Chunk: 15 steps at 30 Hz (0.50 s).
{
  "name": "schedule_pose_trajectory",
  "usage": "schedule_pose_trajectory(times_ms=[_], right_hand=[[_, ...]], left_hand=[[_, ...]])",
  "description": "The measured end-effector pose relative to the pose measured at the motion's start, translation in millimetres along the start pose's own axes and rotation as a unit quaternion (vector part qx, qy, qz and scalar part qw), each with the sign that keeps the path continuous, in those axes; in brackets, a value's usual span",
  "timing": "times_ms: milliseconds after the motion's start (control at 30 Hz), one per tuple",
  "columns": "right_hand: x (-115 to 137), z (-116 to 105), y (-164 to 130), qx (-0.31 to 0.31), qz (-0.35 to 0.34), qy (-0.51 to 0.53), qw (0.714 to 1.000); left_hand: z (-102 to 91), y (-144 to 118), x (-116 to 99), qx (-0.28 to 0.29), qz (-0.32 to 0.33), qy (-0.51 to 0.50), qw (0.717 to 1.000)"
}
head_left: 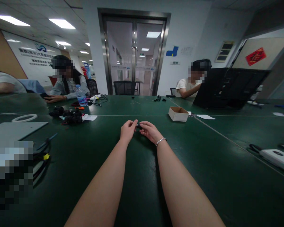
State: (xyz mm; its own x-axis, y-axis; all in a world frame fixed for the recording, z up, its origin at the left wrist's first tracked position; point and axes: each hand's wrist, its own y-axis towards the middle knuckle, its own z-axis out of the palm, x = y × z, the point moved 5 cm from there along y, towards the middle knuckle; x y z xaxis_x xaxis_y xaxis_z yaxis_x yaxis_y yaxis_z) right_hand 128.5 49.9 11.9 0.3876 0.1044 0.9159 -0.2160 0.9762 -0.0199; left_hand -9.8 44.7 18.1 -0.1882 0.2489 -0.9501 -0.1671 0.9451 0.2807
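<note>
Both my arms reach forward over the dark green table [142,176]. My left hand [127,131] is closed, its thumb and fingers pinching one end of a small black piece [139,126]. The other end sits between the thumb and fingertips of my right hand [151,132], which is closed as well and wears a silver bracelet [161,141] at the wrist. Fingers cover most of the piece, so its exact kind cannot be made out. My hands are close together, just above the tabletop.
A small open box [178,114] stands right of my hands. Black bundles [72,116], a water bottle [81,96] and cables [41,157] lie left. A large black panel [229,88] and a white power strip [278,159] are right. Other people sit across the table.
</note>
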Motion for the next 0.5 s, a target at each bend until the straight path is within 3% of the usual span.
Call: schedule_pose_trajectory(times_ms=[167, 333, 500], right_hand=[[-0.3, -3.2, 2.0, -0.022, -0.003, 0.003, 1.000], [1.2, -3.7, 0.4, -0.047, -0.003, 0.010, 0.999], [1.2, -1.9, -0.7, -0.055, 0.004, 0.006, 0.998]], left_hand=[[0.8, -1.7, -8.4, 0.006, 0.016, -0.072, 0.997], [6.3, -2.0, -11.0, 0.037, 0.036, -0.072, 0.996], [5.4, 0.6, -6.2, 0.018, 0.060, -0.062, 0.996]])
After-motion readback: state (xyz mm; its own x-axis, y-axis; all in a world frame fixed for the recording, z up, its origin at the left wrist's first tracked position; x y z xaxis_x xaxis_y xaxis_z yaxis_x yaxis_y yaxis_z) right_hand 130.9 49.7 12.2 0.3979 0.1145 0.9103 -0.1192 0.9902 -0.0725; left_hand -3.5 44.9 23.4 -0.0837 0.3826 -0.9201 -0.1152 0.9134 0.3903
